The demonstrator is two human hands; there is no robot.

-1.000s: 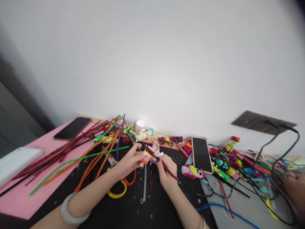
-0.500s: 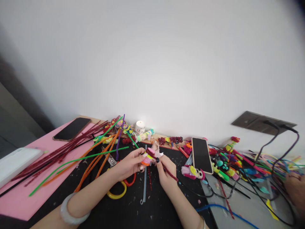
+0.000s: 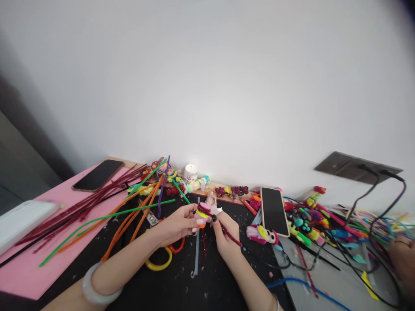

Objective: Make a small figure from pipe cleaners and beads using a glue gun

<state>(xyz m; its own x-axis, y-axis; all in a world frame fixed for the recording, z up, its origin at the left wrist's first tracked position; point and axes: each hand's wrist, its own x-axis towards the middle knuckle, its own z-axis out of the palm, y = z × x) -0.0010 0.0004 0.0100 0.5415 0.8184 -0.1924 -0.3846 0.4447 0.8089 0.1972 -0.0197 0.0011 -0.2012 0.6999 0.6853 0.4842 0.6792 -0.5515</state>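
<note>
At the middle of a cluttered black desk (image 3: 181,285), set against a white wall, a person's two bare hands meet above craft scraps. The left hand (image 3: 178,225) has its grip closed around a small coil bundle (image 3: 202,214) of pink, yellow and orange, held just above the desk. The right hand (image 3: 227,236) pinches a red pipe cleaner (image 3: 231,236) between its fingertips. The stem's far end lies across the top of the coil bundle, and its loose tail trails back beside the wrist.

The hold on both pieces looks slight, so a hard tug on the stem could likely pull the coil bundle out of shape or out of the fingers. The trailing tail may catch on the black cable (image 3: 275,262) lying near it. A lit candle (image 3: 190,172) stands by the wall beyond the hands, close to fuzzy orange stems (image 3: 136,220); a swinging end could reach the flame. The scissors (image 3: 158,261) lie just under the left forearm, where a lowered arm might press on them.
</note>
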